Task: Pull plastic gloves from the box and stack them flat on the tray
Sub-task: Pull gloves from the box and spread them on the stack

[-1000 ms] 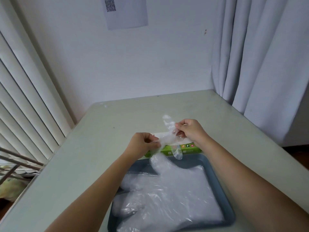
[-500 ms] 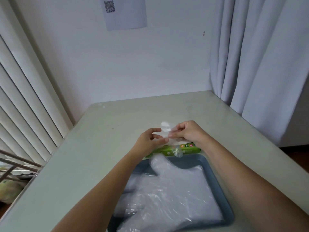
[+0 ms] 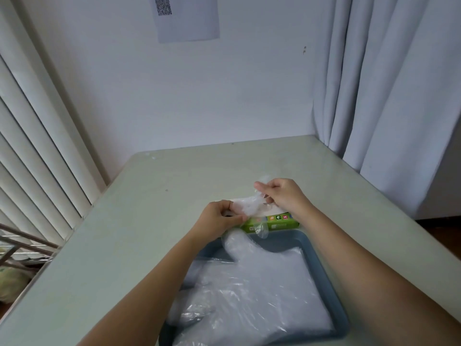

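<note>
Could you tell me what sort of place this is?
Probably a room corner set up for recording: a pale green table stands against a white wall, a paper sheet with a QR code hangs above it, and light curtains and vertical blinds flank it.

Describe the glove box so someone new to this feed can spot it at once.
Start at the pale table, then find the blue-grey tray of clear gloves on it. Just beyond the tray's far rim lies the glove box, partly hidden behind the left hand and right hand. It is the only bright green thing, with small coloured icons on its side.
</note>
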`<control>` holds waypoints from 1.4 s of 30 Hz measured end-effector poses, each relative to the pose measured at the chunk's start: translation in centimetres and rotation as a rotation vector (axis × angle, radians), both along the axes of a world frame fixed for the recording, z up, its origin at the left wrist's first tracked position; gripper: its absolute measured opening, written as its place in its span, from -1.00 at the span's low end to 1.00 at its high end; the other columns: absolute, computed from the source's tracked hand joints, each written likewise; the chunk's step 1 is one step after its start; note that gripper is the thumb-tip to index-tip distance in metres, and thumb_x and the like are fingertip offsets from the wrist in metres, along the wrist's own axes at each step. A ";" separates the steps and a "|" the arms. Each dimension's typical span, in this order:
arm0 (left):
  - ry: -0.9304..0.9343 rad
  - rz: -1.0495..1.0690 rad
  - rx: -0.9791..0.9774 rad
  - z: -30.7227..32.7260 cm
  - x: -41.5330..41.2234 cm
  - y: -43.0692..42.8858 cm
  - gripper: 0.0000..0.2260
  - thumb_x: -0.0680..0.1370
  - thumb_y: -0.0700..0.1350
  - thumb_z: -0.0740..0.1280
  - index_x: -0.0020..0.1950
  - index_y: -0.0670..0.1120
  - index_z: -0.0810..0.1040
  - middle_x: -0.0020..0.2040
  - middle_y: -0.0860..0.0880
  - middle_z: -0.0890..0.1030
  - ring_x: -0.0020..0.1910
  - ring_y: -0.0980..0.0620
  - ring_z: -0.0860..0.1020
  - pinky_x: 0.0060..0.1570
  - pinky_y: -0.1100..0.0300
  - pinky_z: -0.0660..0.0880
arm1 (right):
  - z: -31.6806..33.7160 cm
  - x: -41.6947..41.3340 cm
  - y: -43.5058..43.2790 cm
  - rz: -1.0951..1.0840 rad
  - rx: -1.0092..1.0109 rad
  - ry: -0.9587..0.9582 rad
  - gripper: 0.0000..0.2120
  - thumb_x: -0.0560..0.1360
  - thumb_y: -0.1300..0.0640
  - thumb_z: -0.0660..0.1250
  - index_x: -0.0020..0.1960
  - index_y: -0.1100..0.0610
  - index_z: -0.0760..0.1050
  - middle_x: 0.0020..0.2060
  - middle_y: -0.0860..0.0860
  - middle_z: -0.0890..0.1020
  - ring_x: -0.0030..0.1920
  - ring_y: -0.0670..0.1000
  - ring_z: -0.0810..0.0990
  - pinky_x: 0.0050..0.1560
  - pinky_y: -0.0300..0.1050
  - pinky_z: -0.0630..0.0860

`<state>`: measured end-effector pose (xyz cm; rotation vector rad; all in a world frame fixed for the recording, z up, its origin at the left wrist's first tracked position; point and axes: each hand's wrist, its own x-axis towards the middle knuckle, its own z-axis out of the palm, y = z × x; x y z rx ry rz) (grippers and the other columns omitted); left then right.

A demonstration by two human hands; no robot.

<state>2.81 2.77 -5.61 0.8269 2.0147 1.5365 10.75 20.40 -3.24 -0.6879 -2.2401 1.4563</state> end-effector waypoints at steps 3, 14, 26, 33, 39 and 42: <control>0.075 0.000 -0.035 -0.3 -0.2 0.0 -0.87 0.43 -0.24 0.50 -0.07 -0.14 0.61 -0.16 -0.01 0.67 -0.17 0.08 0.61 -0.08 0.19 0.57 | 0.4 -0.1 -0.9 0.058 0.281 -0.203 -0.64 0.34 -0.07 0.52 -0.22 0.22 0.53 -0.38 0.02 0.51 -0.35 -0.03 0.46 -0.32 -0.16 0.34; 0.388 -0.030 -0.172 -0.3 0.1 0.0 -0.88 0.42 -0.17 0.49 -0.07 -0.09 0.63 -0.05 0.01 0.49 -0.02 0.04 0.49 -0.11 0.44 0.35 | 0.1 -0.5 -3.3 0.001 0.583 -0.025 -0.67 0.48 0.32 0.25 -0.43 0.11 0.45 -0.44 -0.11 0.50 -0.31 0.02 0.49 -0.31 -0.13 0.36; 0.399 -0.008 -0.251 0.0 0.5 0.7 -0.73 0.43 -0.05 0.50 0.02 -0.18 0.61 -0.01 -0.05 0.46 0.07 0.00 0.45 -0.01 0.36 0.33 | 2.7 2.0 -3.1 -0.001 0.721 0.323 -0.87 0.51 0.28 0.32 -0.06 0.18 0.65 -0.26 -0.02 0.67 -0.30 -0.06 0.56 -0.25 -0.32 0.42; 0.260 -0.082 -0.348 2.3 -0.8 -0.3 -0.66 0.40 -0.05 0.54 0.13 -0.07 0.60 0.03 0.02 0.62 0.01 0.05 0.56 -0.03 0.30 0.49 | 11.1 6.6 -2.8 0.044 -0.073 0.493 -0.79 0.58 0.21 0.26 -0.18 0.20 0.60 -0.36 -0.02 0.67 -0.33 -0.14 0.62 -0.22 -0.30 0.55; 0.273 -0.107 -0.242 8.4 -1.8 -3.4 -0.65 0.52 -0.03 0.39 0.29 -0.06 0.53 0.25 0.02 0.56 0.26 0.05 0.50 0.35 0.11 0.34 | 13.5 10.0 -3.0 0.240 -0.383 0.145 -0.75 0.59 0.16 0.22 -0.10 0.27 0.60 -0.18 0.25 0.69 -0.13 0.19 0.69 -0.01 0.02 0.62; 0.124 -0.127 -0.038 11.5 0.8 -4.4 -0.52 0.51 0.28 0.20 0.26 -0.01 0.53 0.23 0.08 0.58 0.25 0.12 0.53 0.33 0.15 0.34 | 13.6 10.8 -4.1 0.298 -0.320 -0.041 -0.75 0.61 0.17 0.19 -0.02 0.33 0.56 -0.19 0.26 0.68 -0.26 0.16 0.68 -0.20 -0.06 0.62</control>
